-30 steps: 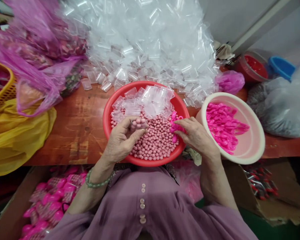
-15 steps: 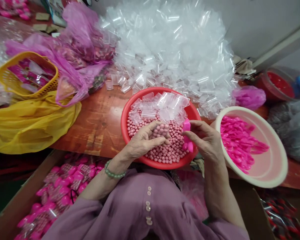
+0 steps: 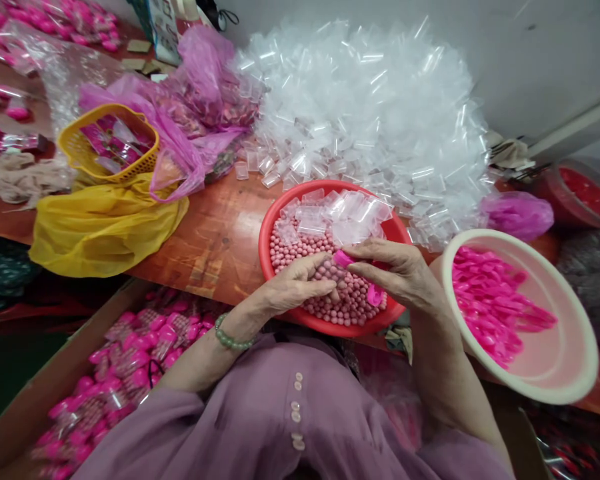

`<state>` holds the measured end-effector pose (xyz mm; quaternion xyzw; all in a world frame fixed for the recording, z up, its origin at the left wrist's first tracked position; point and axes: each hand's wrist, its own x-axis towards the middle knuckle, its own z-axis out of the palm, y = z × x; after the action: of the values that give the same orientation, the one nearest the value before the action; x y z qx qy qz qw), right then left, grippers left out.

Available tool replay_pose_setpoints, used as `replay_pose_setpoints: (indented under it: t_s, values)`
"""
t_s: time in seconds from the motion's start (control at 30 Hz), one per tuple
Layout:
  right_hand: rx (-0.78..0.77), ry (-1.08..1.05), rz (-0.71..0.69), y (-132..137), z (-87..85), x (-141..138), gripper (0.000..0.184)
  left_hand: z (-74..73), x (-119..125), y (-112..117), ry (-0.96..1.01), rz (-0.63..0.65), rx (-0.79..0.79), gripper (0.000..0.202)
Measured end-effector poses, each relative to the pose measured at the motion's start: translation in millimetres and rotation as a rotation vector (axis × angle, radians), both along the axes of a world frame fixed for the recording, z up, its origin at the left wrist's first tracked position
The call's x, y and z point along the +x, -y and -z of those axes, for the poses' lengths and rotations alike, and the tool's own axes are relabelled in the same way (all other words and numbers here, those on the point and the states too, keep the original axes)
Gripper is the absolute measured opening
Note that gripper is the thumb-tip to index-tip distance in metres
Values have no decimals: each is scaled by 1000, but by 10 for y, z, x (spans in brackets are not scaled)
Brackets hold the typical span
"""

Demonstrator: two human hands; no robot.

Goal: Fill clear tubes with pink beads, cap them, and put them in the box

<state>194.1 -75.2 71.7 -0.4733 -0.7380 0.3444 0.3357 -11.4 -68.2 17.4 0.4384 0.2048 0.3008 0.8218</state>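
- L hand (image 3: 290,290): forearm is coming up from the lower left, with a green bead bracelet (image 3: 227,339) on the wrist. The hand is lying palm-down over the near part of the red basin (image 3: 267,220), thumb and fingers curling in toward the R.
- L grip: fingers are closing round a small clear bag (image 3: 327,270) filled w/ pink beads. The bag is sitting at the fingertips, above the loose beads (image 3: 350,307) in the basin.
- R hand (image 3: 400,273): forearm is coming in from the lower right, over the gap between the two basins. The fingers are stretching leftward, approx. level.
- R grip: thumb and forefinger are pinching a pink plastic piece (image 3: 344,258), which is sticking out past the fingertips and touching the top of the bag.
- Orientation: the piece's long axis is running roughly L–R, its free end pointing at the L hand and tilting slightly up. Its exact shape cannot be told.
- A 2nd pink piece (image 3: 375,295) is lying on the beads below the R palm.
- Surroundings: empty clear bags (image 3: 340,213) are filling the basin's far part, w/ a big heap of bags (image 3: 370,113) behind. A cream basin (image 3: 595,347) of pink pieces is standing to the R, and a yellow basket (image 3: 87,130) far L on the wooden table (image 3: 215,233).
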Motion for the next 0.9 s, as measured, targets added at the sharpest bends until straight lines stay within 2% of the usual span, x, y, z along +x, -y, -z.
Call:
replay_pose_setpoints:
  t_s: [0.23,0.37,0.47,0.6,0.67,0.73,0.83,0.9]
  values:
    - [4,337,-274,-113,-230,106,29,-27,-33,-45,-135,38,51,35]
    - [12,462,-313,-151,-299,244,29,-18,-43,-78,-152,10,41,35]
    - [12,377,-202,-161,-221,289,25,4,-34,-106,-124,-10,17,38]
    - [-91,17,123,-177,22,241,39,-4,25,-127,-100,-98,-51,36]
    - [-133,-134,198,-186,146,240,43,-23,55,-126,-93,-146,-82,35]
    - [-95,-147,247,-179,242,293,37,-40,71,-120,-83,-165,-104,35]
    - [25,-35,356,-120,335,435,25,-49,75,-106,-74,-166,-120,33]
    - [56,-36,375,-65,378,514,23,-49,78,-95,-68,-160,-121,32]
